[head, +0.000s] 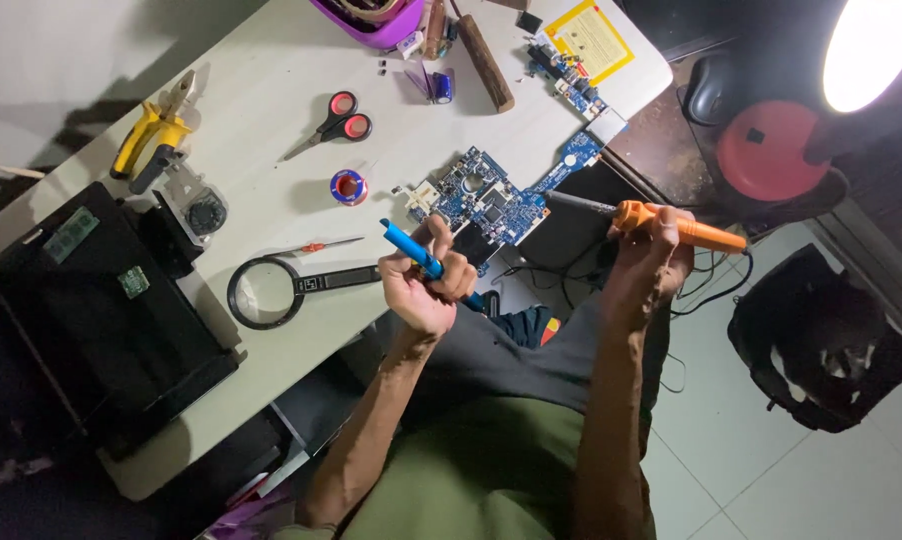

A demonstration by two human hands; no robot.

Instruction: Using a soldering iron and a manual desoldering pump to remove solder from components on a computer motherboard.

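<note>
left hand (426,285) clamped on blue suction pump (421,255) | right hand (651,250) clamped on orange soldering iron (671,225) | blue circuit board (486,195) on tabletop (271,80) below | steady both tools, pump close to iron tip

Both hands raised, fisted: left hand (426,285), right hand (651,250); forearms bare.
</note>
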